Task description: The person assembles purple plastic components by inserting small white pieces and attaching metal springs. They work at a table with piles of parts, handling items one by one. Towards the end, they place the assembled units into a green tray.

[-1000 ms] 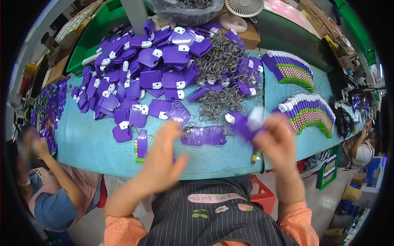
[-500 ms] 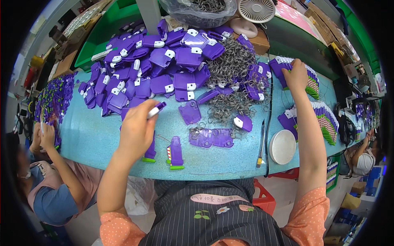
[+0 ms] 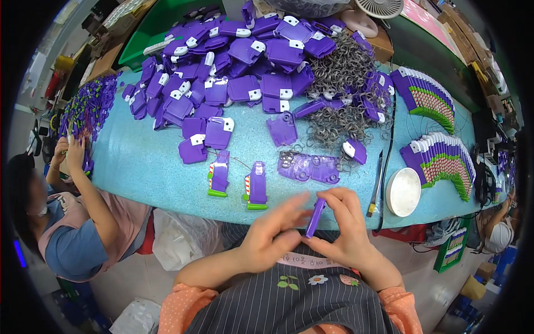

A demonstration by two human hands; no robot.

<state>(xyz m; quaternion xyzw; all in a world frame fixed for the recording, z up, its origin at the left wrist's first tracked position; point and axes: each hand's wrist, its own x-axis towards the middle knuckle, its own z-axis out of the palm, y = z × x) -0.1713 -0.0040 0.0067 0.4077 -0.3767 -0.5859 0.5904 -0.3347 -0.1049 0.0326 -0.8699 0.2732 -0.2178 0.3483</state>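
The thin purple piece, at the lower centre of the frame, could slip or twist, since the right hand pinches it only near its ends; dropped, it might miss the counter. That grip is narrowed onto it, thumb low, fingers high. The left hand, blurred, has parted fingers beside it; contact cannot be told.
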